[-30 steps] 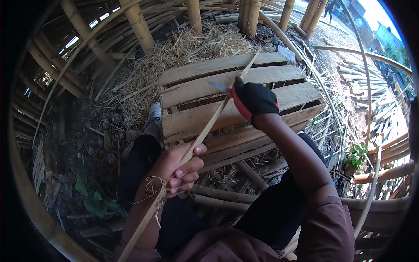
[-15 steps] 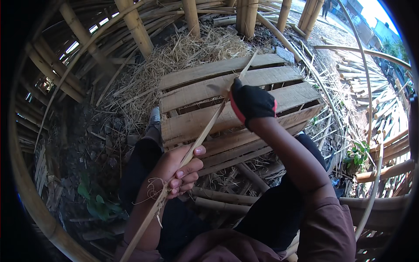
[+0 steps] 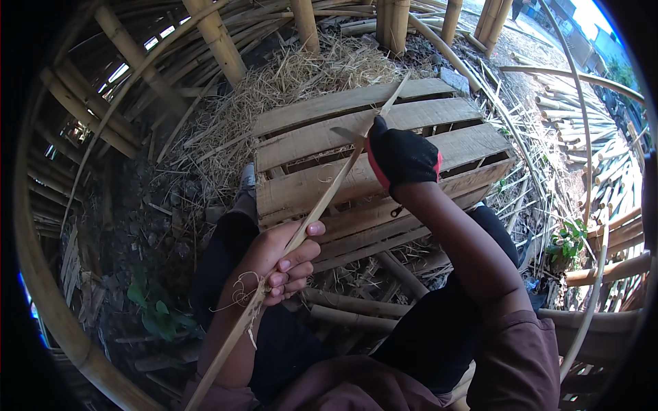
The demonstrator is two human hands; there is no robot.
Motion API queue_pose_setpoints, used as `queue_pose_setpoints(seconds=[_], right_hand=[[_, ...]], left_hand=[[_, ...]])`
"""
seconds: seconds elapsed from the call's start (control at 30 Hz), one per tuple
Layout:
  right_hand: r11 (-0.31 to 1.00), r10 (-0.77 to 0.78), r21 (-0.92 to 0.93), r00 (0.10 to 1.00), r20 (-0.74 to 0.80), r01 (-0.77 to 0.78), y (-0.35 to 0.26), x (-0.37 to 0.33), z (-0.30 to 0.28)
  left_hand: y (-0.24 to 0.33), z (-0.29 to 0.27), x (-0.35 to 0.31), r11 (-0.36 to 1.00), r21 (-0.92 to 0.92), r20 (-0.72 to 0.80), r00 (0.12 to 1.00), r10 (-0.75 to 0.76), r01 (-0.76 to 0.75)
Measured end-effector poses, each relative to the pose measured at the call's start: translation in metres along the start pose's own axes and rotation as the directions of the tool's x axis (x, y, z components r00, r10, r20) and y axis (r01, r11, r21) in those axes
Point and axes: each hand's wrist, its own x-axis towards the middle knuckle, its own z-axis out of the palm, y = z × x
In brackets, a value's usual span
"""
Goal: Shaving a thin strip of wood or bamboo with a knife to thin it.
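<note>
A long bamboo strip (image 3: 327, 198) runs slantwise from the lower left, up across a slatted wooden crate (image 3: 308, 188). My bare left hand (image 3: 291, 264) is wrapped round the strip over my lap, with thin curled shavings hanging beside the wrist. Farther up, my right hand (image 3: 404, 156), in a black and red glove, is closed on a knife. The knife's blade (image 3: 348, 134) sticks out to the left of the glove and lies across the strip. Its handle is hidden inside the glove. The strip's pale far end (image 3: 396, 96) reaches past the glove.
Straw and shavings (image 3: 308, 72) heap up behind the crate. Upright bamboo poles (image 3: 216, 41) stand at the back. Cut bamboo pieces (image 3: 596, 144) are stacked at the right, and a curved bamboo pole (image 3: 65, 329) bends along the left side. A leafy plant (image 3: 161, 318) grows at the lower left.
The view has shifted slightly. The knife blade shows more sharply now, and a fresh curl of shaving stands on the strip below it. Both hands keep their hold.
</note>
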Motion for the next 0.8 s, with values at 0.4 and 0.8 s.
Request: queue_pose_setpoints(seconds=[0.4, 0.8], right_hand=[[0.993, -0.12, 0.021, 0.99, 0.07, 0.119, -0.03, -0.037, -0.009], [0.819, -0.297, 0.277, 0.784, -0.545, 0.503, 0.001, -0.045, -0.002]], left_hand=[[0.003, -0.002, 0.002, 0.997, 0.076, -0.046, 0.999, 0.017, -0.014], [0.003, 0.012, 0.003, 0.994, 0.107, 0.047, 0.998, -0.028, 0.023]])
